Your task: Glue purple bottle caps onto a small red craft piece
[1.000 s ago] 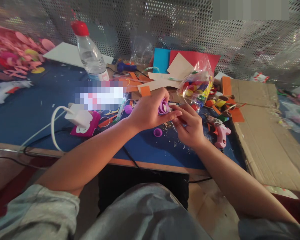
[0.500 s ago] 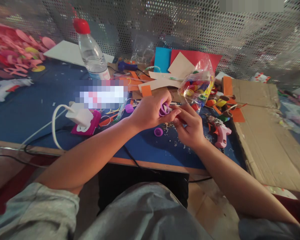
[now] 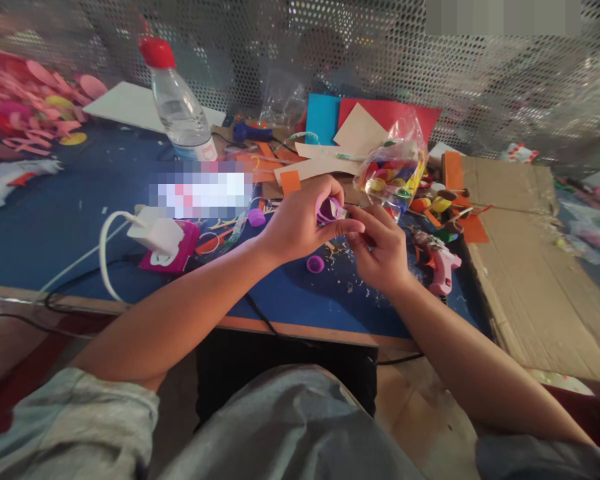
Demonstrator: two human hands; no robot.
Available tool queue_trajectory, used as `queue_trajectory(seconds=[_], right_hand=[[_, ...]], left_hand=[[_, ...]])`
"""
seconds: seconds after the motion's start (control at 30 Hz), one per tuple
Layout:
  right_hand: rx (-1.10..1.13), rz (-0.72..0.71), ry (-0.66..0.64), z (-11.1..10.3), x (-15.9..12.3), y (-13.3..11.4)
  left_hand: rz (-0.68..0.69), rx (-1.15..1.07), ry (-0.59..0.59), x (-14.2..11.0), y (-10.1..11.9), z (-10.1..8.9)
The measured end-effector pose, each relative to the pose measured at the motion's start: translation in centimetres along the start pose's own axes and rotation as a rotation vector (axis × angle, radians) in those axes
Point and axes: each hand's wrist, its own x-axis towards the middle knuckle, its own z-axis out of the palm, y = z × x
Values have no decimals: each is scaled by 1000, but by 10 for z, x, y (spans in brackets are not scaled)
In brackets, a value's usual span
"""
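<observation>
My left hand (image 3: 300, 223) is curled around a small purple rolled foam ring (image 3: 329, 209), pinched between thumb and fingers above the blue table (image 3: 70, 220). My right hand (image 3: 380, 250) is closed just to the right of it, fingertips touching the ring's edge; what it pinches is hidden. Below the hands lies another small purple ring (image 3: 315, 264) among paper scraps. A third purple piece (image 3: 256, 217) rests to the left.
A pink glue gun (image 3: 443, 265) lies right of my hands beside a cardboard sheet (image 3: 525, 267). A clear bag of coloured pieces (image 3: 393, 170), coloured paper sheets (image 3: 375, 123), a water bottle (image 3: 177, 100), a white charger with cable (image 3: 155, 233) and pink cut-outs (image 3: 35, 107) surround the work spot.
Both hands stay together on the purple ring; they rose slightly and the fingers shifted a little around it. Nothing else moved.
</observation>
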Motion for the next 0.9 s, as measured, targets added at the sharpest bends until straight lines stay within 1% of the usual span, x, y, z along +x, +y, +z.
queue_trajectory(seconds=[0.07, 0.2, 0.27, 0.47, 0.53, 0.73, 0.8, 0.9], right_hand=[[2, -1, 1, 0, -1, 0], [14, -9, 1, 0, -1, -1], [13, -13, 0, 0, -1, -1], [-11, -13, 5, 0, 0, 0], [-14, -13, 13, 0, 0, 1], [4, -14, 14, 1, 0, -1], [1, -17, 13, 1, 0, -2], [-2, -18, 13, 1, 0, -2]], left_hand=[[0, 4, -4, 0, 0, 1], [-28, 46, 62, -1, 0, 1], [-36, 47, 78, -1, 0, 2], [25, -7, 127, 0, 1, 1], [32, 7, 122, 0, 0, 1], [6, 56, 50, -1, -5, 4], [3, 64, 51, -3, -5, 5], [-15, 78, 89, -4, -4, 5]])
